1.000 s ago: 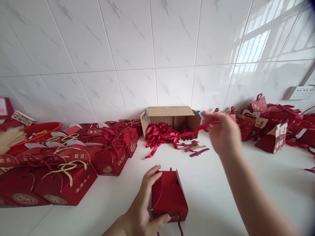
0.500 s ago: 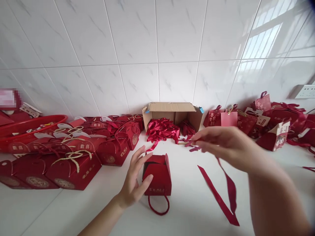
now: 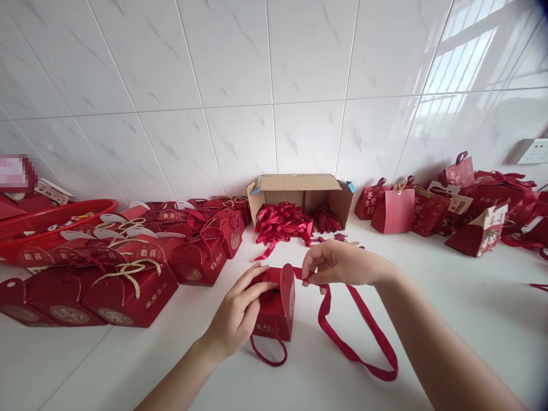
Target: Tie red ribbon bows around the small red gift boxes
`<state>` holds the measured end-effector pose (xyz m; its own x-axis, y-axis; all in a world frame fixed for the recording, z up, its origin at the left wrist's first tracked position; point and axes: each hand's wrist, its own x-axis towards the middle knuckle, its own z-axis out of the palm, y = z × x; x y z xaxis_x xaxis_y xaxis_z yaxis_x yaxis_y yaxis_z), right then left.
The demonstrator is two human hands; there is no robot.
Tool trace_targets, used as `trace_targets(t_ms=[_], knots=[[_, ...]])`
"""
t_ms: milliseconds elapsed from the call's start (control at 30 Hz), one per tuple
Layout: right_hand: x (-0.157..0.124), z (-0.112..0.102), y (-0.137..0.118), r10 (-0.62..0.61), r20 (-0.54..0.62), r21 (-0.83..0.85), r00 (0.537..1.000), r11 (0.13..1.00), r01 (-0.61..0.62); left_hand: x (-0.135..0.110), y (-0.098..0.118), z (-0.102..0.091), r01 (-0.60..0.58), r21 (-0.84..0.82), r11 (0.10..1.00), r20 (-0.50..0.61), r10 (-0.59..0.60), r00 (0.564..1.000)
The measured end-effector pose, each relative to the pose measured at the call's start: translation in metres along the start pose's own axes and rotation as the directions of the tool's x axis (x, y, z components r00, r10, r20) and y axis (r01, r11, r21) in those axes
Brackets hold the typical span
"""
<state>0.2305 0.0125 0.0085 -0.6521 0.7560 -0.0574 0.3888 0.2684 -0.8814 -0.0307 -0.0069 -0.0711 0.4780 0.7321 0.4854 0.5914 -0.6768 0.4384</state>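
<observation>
A small red gift box (image 3: 274, 318) with a dark red cord handle (image 3: 269, 359) stands on the white table in front of me. My left hand (image 3: 237, 311) is closed over its left side and top, fingers at the top opening. To the right of the box, my right hand (image 3: 331, 267) pinches a red ribbon (image 3: 371, 319) between thumb and fingers. One end of the ribbon reaches to the box's right flap; the rest loops down onto the table.
Behind the box, an open cardboard carton (image 3: 299, 184) holds red ribbons (image 3: 285, 222). Several finished red boxes (image 3: 124, 297) crowd the left side, near a red plastic basin (image 3: 85, 211). Red paper bags (image 3: 394, 211) stand at the right along the tiled wall.
My right hand has moved left and down to the box's right flap with the ribbon. My left hand has closed on the box, which is turned slightly.
</observation>
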Motion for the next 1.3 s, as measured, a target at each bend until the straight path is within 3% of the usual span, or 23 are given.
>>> trace_targets(t_ms=[400, 700, 1300], knots=[[0.013, 0.007, 0.012, -0.016, 0.182, 0.145, 0.983, 0.989, -0.010, -0.002, -0.002, 0.003, -0.037, -0.020, 0.999, 0.020, 0.037, 0.999], [0.017, 0.017, 0.009, 0.016, 0.075, 0.176, 0.997, 0.984, -0.029, -0.005, 0.001, 0.004, -0.061, -0.042, 0.997, 0.064, 0.063, 0.996], [0.026, 0.027, 0.007, 0.060, 0.219, 0.298, 0.974, 0.946, -0.125, -0.005, 0.005, 0.003, -0.126, -0.097, 0.987, 0.101, 0.136, 0.985]])
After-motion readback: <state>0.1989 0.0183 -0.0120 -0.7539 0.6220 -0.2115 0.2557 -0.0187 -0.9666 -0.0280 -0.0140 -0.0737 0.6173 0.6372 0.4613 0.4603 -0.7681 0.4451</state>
